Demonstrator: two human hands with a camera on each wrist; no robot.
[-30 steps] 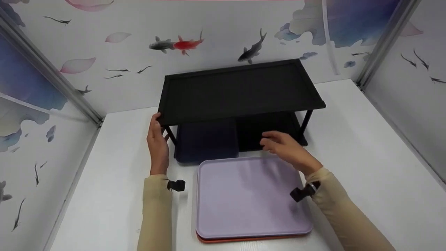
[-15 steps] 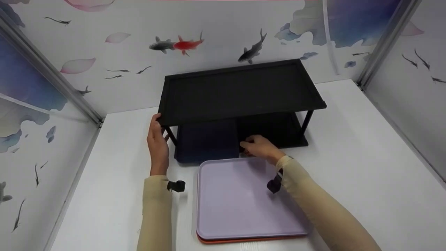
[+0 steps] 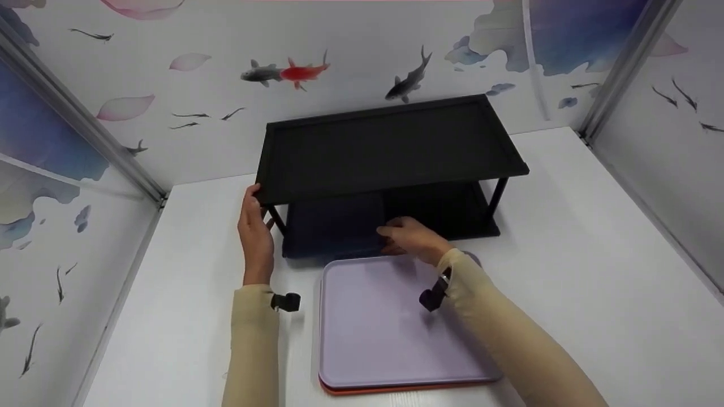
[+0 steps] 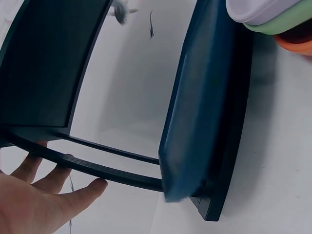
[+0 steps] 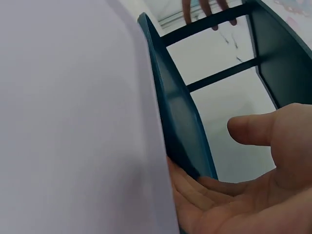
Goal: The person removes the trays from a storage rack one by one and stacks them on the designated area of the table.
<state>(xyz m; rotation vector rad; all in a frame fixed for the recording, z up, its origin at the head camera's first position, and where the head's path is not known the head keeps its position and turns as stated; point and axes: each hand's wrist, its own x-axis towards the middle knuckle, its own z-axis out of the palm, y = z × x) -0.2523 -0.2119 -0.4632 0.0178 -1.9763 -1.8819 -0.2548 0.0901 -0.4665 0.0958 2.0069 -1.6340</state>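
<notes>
Dark blue tray (image 3: 335,226) sits on the black rack's (image 3: 390,146) lower shelf, my right hand (image 3: 408,237) fingers curled under its near edge, left hand (image 3: 255,232) spread against the rack's end; next, probably a level push inward.

White table (image 3: 565,254), fish-patterned wall (image 3: 350,51), lavender tray (image 3: 384,328) atop orange tray (image 3: 396,389)
</notes>
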